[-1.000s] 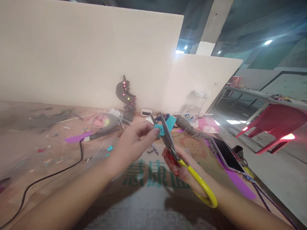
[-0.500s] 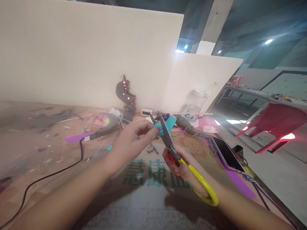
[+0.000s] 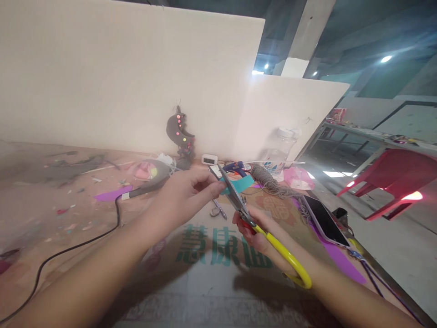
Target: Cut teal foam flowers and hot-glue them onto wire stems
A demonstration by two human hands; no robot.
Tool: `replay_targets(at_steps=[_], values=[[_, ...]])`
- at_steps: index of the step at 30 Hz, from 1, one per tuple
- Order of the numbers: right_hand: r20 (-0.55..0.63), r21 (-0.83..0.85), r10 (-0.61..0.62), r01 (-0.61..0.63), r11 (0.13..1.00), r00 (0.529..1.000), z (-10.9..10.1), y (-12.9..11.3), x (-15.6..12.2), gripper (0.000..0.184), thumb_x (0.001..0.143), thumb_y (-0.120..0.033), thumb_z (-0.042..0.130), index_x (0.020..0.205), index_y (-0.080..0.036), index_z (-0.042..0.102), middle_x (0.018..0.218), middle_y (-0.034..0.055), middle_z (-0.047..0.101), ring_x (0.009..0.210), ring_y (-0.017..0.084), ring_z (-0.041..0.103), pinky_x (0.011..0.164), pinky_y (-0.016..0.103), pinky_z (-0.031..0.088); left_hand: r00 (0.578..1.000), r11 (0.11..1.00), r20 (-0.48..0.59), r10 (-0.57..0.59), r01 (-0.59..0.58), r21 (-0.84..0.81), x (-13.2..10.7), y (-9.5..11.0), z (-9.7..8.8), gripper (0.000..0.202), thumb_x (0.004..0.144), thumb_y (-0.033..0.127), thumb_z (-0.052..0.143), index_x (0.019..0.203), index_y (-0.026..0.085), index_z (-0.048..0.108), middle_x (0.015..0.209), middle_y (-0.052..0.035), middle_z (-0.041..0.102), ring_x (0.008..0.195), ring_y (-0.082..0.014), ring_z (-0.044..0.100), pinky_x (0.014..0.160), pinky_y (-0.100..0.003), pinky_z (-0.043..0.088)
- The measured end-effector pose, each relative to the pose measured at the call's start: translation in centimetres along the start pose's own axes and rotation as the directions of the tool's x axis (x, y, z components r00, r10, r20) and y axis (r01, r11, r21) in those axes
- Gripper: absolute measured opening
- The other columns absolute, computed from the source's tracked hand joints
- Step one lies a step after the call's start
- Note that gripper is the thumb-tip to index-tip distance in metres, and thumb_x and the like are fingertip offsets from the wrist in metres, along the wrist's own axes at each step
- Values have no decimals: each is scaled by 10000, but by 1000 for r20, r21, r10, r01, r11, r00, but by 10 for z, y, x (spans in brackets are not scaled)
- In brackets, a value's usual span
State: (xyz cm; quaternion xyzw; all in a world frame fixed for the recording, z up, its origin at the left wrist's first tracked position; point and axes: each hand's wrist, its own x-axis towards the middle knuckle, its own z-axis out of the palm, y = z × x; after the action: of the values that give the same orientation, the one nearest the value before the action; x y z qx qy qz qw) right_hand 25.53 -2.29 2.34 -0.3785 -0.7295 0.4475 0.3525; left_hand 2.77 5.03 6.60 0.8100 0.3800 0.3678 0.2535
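A left hand (image 3: 186, 193), thumb and forefinger pinched together, grips one end of a teal strip (image 3: 244, 184) above a worktable, while a right hand (image 3: 256, 228) closes around the handles of a pair of scissors (image 3: 239, 205), their yellow loop toward the wrist. The strip sits at the blades, near their tips, its free end reaching out to the right; the step in hand appears to be trimming, although fingertips and steel crowd the spot and it is hard to say how deep any cut runs. The next move would seem to call for a steady pinch, with the thumb clear of the edges, and a small, controlled squeeze of the handles. Beneath the hands lies a sheet printed with green characters (image 3: 223, 246); beyond are a coil of grey cord (image 3: 264, 176), a clear jar (image 3: 278, 150) and a dark crescent ornament (image 3: 175, 130) dotted with coloured beads, with a phone (image 3: 326, 221) off to the right. Compared with half a second earlier, the blades stand closer together, the strip's free end has swung lower from its upward slant, and a teal scrap then visible beside the left wrist no longer shows
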Motion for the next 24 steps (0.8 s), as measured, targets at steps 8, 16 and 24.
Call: replay_targets(at_steps=[8, 16, 24], values=[[-3, -29, 18, -18, 999, 1000, 0, 0, 0, 572, 882, -760, 458, 986, -201, 512, 862, 11, 408, 693, 125, 354, 553, 232, 336, 999, 995, -26, 23, -20, 94, 0, 2, 0, 357, 938, 460, 545, 707, 198, 619, 618, 51, 581, 561, -104, 470, 531, -242, 306], [-58, 19, -7, 8, 1000, 998, 5, 7, 0, 586, 869, -767, 477, 1000, -197, 511, 847, 5, 402, 680, 121, 337, 545, 228, 322, 998, 998, 12, -59, 59, -32, 0, 3, 3, 361, 928, 479, 550, 708, 198, 603, 658, 40, 591, 628, -121, 519, 577, -247, 351], [-77, 149, 0, 12, 989, 997, 8, 17, -1, 650, 830, -793, 506, 1096, -200, 516, 760, -22, 368, 616, 116, 314, 511, 232, 305, 981, 959, 175, -81, 125, -256, 3, 4, 10, 341, 932, 417, 532, 692, 187, 610, 704, 3, 640, 693, -148, 590, 647, -266, 430]])
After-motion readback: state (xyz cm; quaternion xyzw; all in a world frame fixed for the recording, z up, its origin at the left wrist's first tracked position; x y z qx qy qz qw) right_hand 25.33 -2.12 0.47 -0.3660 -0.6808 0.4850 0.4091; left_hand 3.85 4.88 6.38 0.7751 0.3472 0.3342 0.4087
